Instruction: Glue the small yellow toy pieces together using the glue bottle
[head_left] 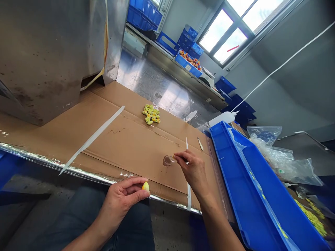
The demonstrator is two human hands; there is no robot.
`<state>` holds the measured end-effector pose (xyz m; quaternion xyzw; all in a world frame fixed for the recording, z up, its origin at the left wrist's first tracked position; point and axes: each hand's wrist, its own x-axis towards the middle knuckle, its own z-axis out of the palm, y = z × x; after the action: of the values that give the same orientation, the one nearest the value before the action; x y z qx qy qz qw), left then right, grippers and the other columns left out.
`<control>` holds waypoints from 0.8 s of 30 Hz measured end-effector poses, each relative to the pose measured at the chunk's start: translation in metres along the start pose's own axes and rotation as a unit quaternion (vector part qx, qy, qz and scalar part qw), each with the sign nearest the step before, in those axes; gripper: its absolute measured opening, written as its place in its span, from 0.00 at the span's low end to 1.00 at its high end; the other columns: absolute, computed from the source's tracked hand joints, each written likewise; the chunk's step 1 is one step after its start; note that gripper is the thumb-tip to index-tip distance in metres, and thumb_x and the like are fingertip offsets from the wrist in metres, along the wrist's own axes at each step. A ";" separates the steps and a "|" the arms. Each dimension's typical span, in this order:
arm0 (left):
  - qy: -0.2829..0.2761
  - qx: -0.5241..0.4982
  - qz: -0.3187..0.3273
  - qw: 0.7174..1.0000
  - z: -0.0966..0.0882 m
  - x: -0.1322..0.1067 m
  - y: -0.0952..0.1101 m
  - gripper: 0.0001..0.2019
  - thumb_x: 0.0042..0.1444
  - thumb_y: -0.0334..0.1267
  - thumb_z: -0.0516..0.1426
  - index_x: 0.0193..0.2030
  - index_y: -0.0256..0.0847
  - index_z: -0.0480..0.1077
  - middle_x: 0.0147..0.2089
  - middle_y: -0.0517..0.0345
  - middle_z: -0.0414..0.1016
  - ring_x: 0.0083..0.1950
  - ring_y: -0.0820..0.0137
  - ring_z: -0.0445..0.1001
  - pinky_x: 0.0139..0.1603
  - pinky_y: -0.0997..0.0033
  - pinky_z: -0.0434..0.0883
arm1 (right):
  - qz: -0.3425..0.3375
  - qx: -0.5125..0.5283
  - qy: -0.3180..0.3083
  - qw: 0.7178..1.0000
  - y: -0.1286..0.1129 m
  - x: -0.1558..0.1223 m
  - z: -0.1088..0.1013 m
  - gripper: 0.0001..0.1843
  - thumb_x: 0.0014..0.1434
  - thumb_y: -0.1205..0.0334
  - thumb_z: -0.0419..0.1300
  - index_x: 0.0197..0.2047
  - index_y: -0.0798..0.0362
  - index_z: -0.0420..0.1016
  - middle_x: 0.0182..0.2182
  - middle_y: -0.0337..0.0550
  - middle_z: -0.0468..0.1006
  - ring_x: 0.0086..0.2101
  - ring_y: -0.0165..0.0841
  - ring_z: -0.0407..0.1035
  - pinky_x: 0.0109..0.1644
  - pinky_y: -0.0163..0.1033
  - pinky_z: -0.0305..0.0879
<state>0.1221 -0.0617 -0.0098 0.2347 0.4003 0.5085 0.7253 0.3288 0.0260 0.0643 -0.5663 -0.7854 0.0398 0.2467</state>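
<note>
My left hand is closed, pinching a small yellow piece between thumb and fingers just in front of the table's metal edge. My right hand rests on the brown cardboard, its fingers pinched together on a thin stick-like tool whose tip I cannot make out. Its fingertips reach a small clear dish with a wet stain around it. A heap of small yellow-green pieces lies farther back on the cardboard.
A long blue bin stands at the right, with clear plastic bags beyond it. A white squeeze bottle lies on the steel table. A steel machine housing rises at the left. Blue crates are stacked at the back.
</note>
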 end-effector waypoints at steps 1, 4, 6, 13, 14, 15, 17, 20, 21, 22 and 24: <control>-0.001 0.001 0.000 1.000 0.000 0.000 0.000 0.13 0.40 0.36 0.69 0.36 0.43 0.79 0.27 0.61 0.81 0.32 0.71 0.77 0.38 0.78 0.72 | 0.000 -0.001 0.000 1.000 0.000 0.000 0.000 0.09 0.60 0.62 0.57 0.33 0.52 0.78 0.27 0.39 0.75 0.27 0.34 0.70 0.31 0.36 0.61; -0.003 0.005 -0.002 1.000 -0.001 0.000 0.000 0.13 0.40 0.36 0.69 0.37 0.43 0.79 0.28 0.60 0.81 0.33 0.70 0.78 0.40 0.77 0.72 | -0.002 -0.004 -0.001 1.000 -0.002 0.000 0.000 0.09 0.60 0.63 0.57 0.33 0.52 0.78 0.27 0.39 0.74 0.27 0.33 0.70 0.31 0.36 0.61; -0.005 0.010 -0.001 1.000 -0.001 -0.001 0.000 0.13 0.41 0.37 0.69 0.37 0.43 0.79 0.29 0.61 0.81 0.34 0.70 0.78 0.40 0.77 0.72 | -0.003 -0.005 -0.002 1.000 -0.002 0.000 0.000 0.08 0.60 0.63 0.57 0.33 0.52 0.78 0.27 0.39 0.74 0.27 0.33 0.70 0.31 0.36 0.61; -0.006 0.018 0.000 1.000 -0.001 -0.001 -0.001 0.13 0.42 0.37 0.68 0.38 0.44 0.78 0.29 0.62 0.81 0.33 0.71 0.77 0.39 0.78 0.71 | -0.003 -0.012 -0.004 1.000 -0.001 0.000 0.000 0.08 0.59 0.64 0.58 0.33 0.53 0.78 0.27 0.39 0.74 0.27 0.33 0.70 0.31 0.36 0.61; -0.005 0.019 -0.001 1.000 -0.001 -0.001 -0.001 0.13 0.41 0.37 0.68 0.38 0.44 0.78 0.30 0.62 0.82 0.33 0.71 0.77 0.39 0.78 0.71 | -0.004 -0.013 -0.005 1.000 -0.001 0.000 0.000 0.08 0.59 0.64 0.58 0.33 0.53 0.78 0.27 0.39 0.74 0.27 0.33 0.70 0.31 0.36 0.61; -0.005 0.019 -0.001 1.000 -0.001 -0.001 -0.001 0.14 0.41 0.37 0.68 0.38 0.44 0.78 0.30 0.61 0.82 0.34 0.71 0.78 0.39 0.78 0.71 | -0.004 -0.013 -0.006 1.000 -0.001 0.000 0.000 0.08 0.59 0.64 0.58 0.33 0.53 0.79 0.27 0.39 0.74 0.27 0.33 0.70 0.31 0.36 0.61; -0.005 0.019 -0.001 1.000 -0.002 -0.002 0.000 0.13 0.41 0.37 0.68 0.38 0.44 0.78 0.30 0.61 0.82 0.33 0.71 0.78 0.39 0.78 0.71 | -0.003 -0.014 -0.007 1.000 0.000 0.000 0.000 0.08 0.59 0.64 0.58 0.32 0.53 0.79 0.27 0.40 0.74 0.27 0.33 0.70 0.31 0.36 0.61; -0.007 0.019 -0.002 1.000 -0.002 -0.002 0.000 0.13 0.41 0.37 0.68 0.37 0.44 0.78 0.30 0.62 0.81 0.33 0.71 0.78 0.39 0.78 0.71 | -0.002 -0.015 -0.008 1.000 0.000 0.000 0.001 0.08 0.59 0.63 0.58 0.32 0.53 0.79 0.27 0.40 0.74 0.27 0.33 0.70 0.31 0.36 0.61; -0.006 0.020 -0.001 1.000 -0.002 -0.002 0.000 0.13 0.41 0.37 0.68 0.37 0.44 0.78 0.30 0.62 0.81 0.33 0.71 0.77 0.39 0.78 0.71 | -0.002 -0.016 -0.009 1.000 0.000 0.000 0.001 0.09 0.59 0.63 0.57 0.32 0.53 0.79 0.27 0.40 0.74 0.27 0.33 0.70 0.31 0.36 0.61; -0.006 0.022 -0.001 1.000 -0.002 -0.002 0.000 0.13 0.42 0.37 0.68 0.37 0.44 0.78 0.30 0.62 0.81 0.33 0.71 0.77 0.38 0.78 0.71 | -0.002 -0.017 -0.009 1.000 0.000 0.000 0.001 0.09 0.59 0.63 0.57 0.32 0.53 0.79 0.27 0.40 0.74 0.27 0.33 0.70 0.31 0.36 0.62; -0.006 0.025 0.000 1.000 -0.001 -0.002 0.000 0.13 0.42 0.36 0.68 0.37 0.44 0.78 0.29 0.62 0.81 0.33 0.71 0.77 0.38 0.78 0.71 | -0.001 -0.019 -0.009 1.000 -0.001 0.000 0.001 0.10 0.60 0.62 0.57 0.32 0.52 0.78 0.27 0.41 0.75 0.27 0.34 0.70 0.31 0.36 0.62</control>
<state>0.1206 -0.0634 -0.0100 0.2555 0.4085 0.4972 0.7216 0.3278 0.0262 0.0636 -0.5694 -0.7890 0.0300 0.2290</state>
